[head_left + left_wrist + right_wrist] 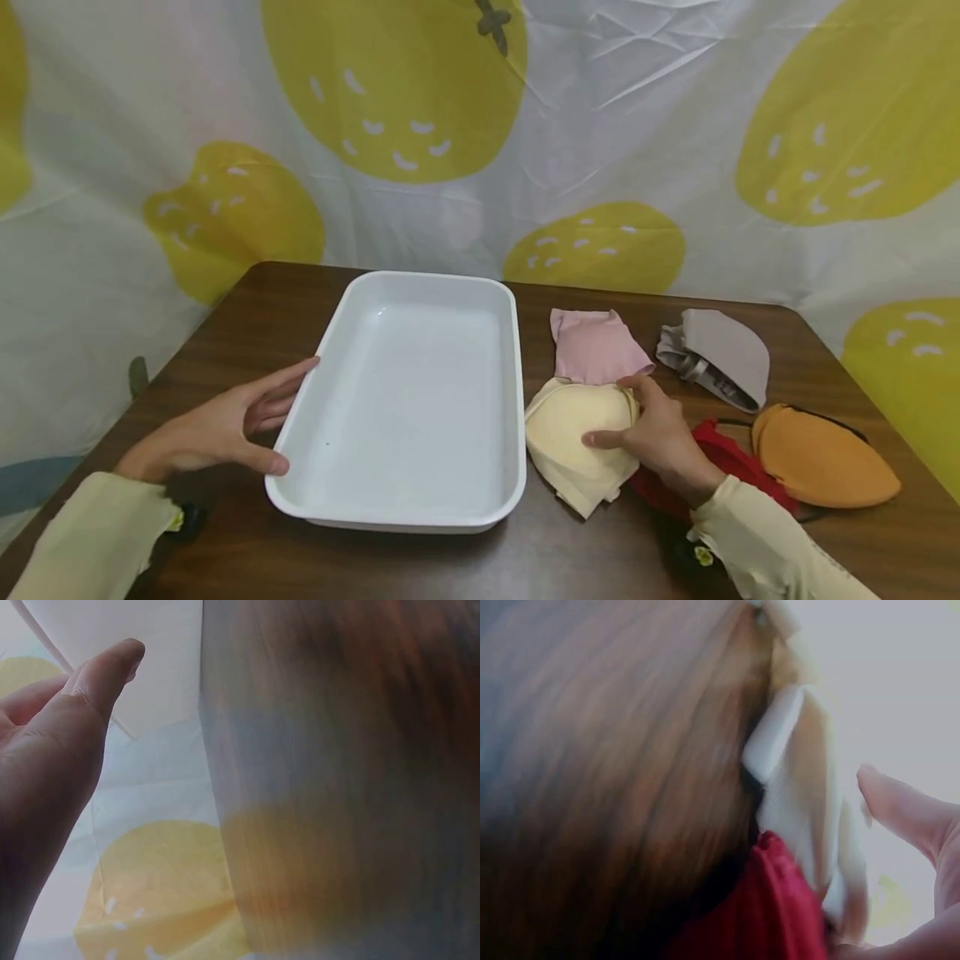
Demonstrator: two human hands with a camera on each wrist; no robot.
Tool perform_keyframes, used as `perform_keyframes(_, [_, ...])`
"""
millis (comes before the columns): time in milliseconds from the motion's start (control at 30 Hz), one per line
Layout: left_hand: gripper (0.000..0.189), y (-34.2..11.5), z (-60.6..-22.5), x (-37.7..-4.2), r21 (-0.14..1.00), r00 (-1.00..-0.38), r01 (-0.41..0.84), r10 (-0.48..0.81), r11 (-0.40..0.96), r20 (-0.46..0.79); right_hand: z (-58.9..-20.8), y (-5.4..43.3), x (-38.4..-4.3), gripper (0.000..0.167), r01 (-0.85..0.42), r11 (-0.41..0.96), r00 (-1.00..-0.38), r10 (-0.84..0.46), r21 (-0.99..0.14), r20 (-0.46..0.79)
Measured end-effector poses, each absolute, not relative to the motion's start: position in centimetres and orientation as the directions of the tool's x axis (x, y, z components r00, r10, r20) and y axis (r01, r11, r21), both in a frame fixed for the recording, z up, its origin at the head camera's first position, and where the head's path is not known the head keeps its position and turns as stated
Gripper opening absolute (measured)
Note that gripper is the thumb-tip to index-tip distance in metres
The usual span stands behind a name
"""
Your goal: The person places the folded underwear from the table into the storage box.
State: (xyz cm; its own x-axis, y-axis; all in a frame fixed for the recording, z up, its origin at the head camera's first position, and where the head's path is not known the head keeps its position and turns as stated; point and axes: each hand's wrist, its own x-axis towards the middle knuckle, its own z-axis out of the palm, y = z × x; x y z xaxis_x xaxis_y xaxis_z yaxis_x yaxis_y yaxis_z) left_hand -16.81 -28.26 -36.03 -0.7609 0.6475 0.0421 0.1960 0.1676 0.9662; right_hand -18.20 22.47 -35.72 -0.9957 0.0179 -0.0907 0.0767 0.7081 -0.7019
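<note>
A white rectangular tray (420,408) with raised walls stands on the table. My left hand (225,425) is at its left side, the thumb on the near-left rim and the fingertips touching the rim farther back. To the right of the tray lies a pale yellow folded bra (577,425). My right hand (663,437) holds it at its right edge, thumb over the cup; some fingers are hidden. A pink folded bra (600,350) lies just behind, touching the yellow one. The red folded bra (738,462) is partly hidden by my right hand and wrist.
An orange folded bra (821,458) with black edging sits at the right, against the red one. Farther back is a grey folded bra (723,350). The brown wooden table (292,308) meets a lemon-patterned cloth (427,225) behind. Both wrist views are partly blurred.
</note>
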Motion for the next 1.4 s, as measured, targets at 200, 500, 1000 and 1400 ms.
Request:
perform_keyframes(200, [0.11,-28.6,-36.1,-16.5,0.965,-0.768,0.202,0.638,0.17,0.048,-35.9,22.6,-18.3,0.086,0.106,0.579,-0.984,-0.054,-0.808,-0.167])
perform_keyframes(500, [0.11,-28.4,-36.1,-16.7,0.97,-0.759,0.197,0.649,0.144,0.058,-35.2,22.6,-18.1,0.074,0.156,0.41,-0.972,-0.098,-0.899,-0.214])
perform_keyframes(1000, [0.11,-28.3,-36.1,-16.7,0.975,-0.763,0.162,0.646,0.152,0.026,-33.1,23.3,-17.7,0.068,0.128,0.321,-0.976,-0.129,-0.938,-0.177])
perform_keyframes(1400, [0.111,-28.2,-36.0,-16.8,0.976,-0.762,0.164,0.647,0.147,0.031,-30.6,22.9,-18.1,0.069,0.085,0.293,-0.978,-0.16,-0.952,-0.137])
